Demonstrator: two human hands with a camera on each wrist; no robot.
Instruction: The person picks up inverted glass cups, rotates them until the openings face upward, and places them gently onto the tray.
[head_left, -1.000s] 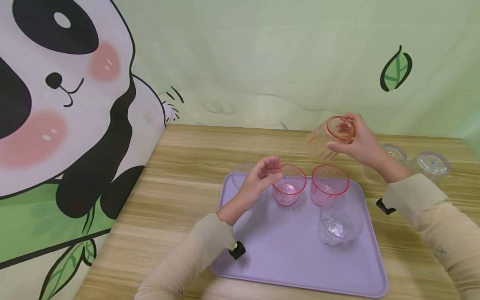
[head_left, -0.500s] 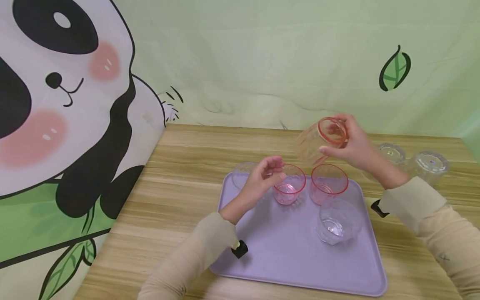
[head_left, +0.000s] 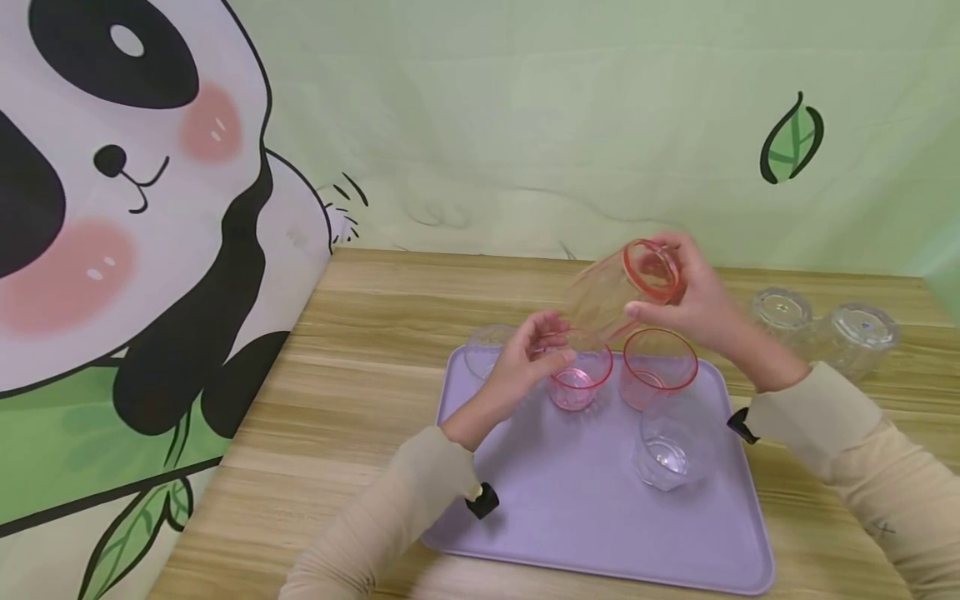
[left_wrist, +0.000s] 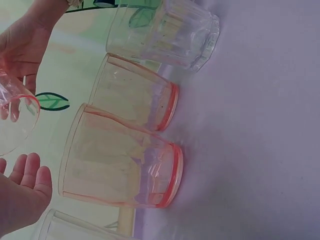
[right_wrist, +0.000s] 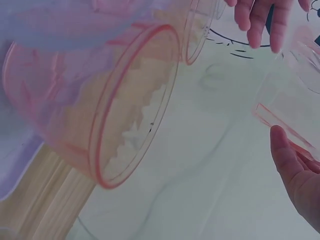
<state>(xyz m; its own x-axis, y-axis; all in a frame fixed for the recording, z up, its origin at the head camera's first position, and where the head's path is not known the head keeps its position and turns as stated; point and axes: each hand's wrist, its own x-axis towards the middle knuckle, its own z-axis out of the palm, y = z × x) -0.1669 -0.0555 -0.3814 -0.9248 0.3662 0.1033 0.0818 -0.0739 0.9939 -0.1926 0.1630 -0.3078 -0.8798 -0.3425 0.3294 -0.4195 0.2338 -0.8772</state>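
Observation:
My right hand (head_left: 701, 304) grips a pink-tinted drinking glass (head_left: 600, 296) near its thick red base, holding it tilted above the back of the tray with the mouth pointing left. Close to that mouth is my left hand (head_left: 517, 362), its fingers loosely bent and holding nothing; the left wrist view shows a gap between these fingers (left_wrist: 32, 172) and the glass. Below, two pink glasses stand upright side by side on the lilac tray (head_left: 570, 508), one (head_left: 576, 390) partly behind the left hand and the other (head_left: 658, 375) to its right.
A clear glass (head_left: 667, 458) stands upright on the tray's right side. Another clear glass (head_left: 480, 354) at the back left corner is partly hidden by the left hand. Two upturned clear glasses (head_left: 783, 308) stand on the wooden table (head_left: 360, 350) right of the tray.
My right hand has carried the tilted pink glass left and slightly down, bringing its mouth up to the left hand. The left hand has shifted slightly right.

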